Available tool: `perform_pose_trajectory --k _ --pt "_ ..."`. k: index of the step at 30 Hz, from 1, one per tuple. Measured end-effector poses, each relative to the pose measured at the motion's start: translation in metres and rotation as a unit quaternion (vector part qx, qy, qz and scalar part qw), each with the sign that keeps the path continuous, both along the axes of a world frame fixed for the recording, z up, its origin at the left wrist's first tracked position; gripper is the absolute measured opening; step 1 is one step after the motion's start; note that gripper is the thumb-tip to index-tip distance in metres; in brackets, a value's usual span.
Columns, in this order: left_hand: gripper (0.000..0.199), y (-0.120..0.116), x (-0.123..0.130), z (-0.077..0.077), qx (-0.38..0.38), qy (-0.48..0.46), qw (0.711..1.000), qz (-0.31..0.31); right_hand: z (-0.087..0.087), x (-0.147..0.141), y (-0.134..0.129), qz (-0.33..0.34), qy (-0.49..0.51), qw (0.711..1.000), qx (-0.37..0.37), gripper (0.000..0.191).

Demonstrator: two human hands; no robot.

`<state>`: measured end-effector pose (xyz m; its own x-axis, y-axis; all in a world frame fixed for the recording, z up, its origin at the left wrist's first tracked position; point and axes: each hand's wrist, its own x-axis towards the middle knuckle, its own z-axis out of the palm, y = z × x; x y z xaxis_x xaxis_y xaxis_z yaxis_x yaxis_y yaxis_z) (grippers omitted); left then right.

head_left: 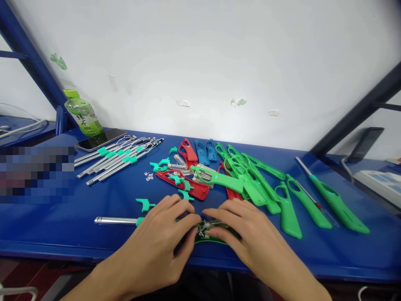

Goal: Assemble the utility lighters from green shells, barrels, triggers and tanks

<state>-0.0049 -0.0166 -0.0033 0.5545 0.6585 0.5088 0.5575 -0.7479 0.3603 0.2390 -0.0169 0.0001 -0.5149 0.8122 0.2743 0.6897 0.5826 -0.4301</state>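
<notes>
Near the front edge of the blue desk (62,225), left of the middle, a silver metal tube with a teal collar (115,220) points its tip at the left edge, its long axis parallel to the front edge. Its inner end runs behind the left hand (167,232), whose thumb and forefinger are close together at fine pale wires (202,229); what that grip clamps, I cannot tell. The right hand (247,228) pinches a clear plastic cylinder (216,224) above a green plastic casing half (211,240), lying along the same line. Both hands hide much of it.

Around them, from the back left corner: a green-labelled plastic bottle (83,117), a flat dark phone (102,139) and a row of silver tubes (117,161). Just behind the hands crowd teal hook-shaped pieces (144,205), red casing parts (197,191) and blue casing parts (202,152), then green casings (260,184); a long-nosed green lighter (340,207) lies toward the right edge.
</notes>
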Motion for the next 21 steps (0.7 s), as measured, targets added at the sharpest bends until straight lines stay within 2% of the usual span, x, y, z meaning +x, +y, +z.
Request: perform_pose_trajectory --k 5,16,21 --pt "0.022 0.000 0.000 -0.002 0.003 0.005 1.000 0.005 0.004 -0.002 -0.002 0.009 0.019 1.000 -0.012 0.006" --pt "0.021 -0.004 -0.002 0.001 0.004 0.007 1.000 0.011 0.000 0.005 -0.012 0.006 0.010 1.000 -0.012 0.030" --pt "0.021 -0.009 -0.006 0.005 0.008 0.057 0.998 0.003 0.001 0.006 -0.015 -0.006 -0.003 1.000 0.000 0.032"
